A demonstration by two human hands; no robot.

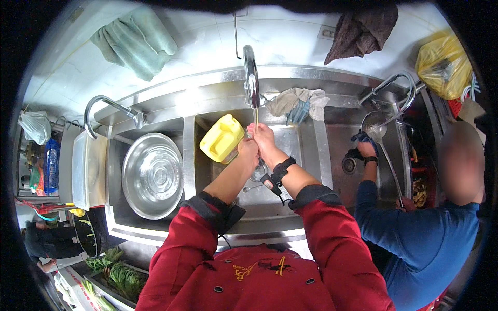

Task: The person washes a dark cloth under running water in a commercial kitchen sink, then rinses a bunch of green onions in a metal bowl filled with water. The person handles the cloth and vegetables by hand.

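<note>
My left hand and my right hand meet under a thin stream of water from the chrome faucet. The left fingers are curled against the right hand, and their tips are hidden. The right hand lies in the stream; how its fingers sit is unclear. Beside my left hand, a yellow plastic jug is tilted in the middle basin of the stainless steel sink. Beneath my wrists lies a shiny metal or clear object, partly covered. Damp cloths are draped at the basin's back right.
A large metal bowl fills most of the left basin. At the right basin, a co-worker in a blue sleeve reaches a gloved hand beside a long-handled ladle. A second faucet arches at left. Leafy greens lie lower left.
</note>
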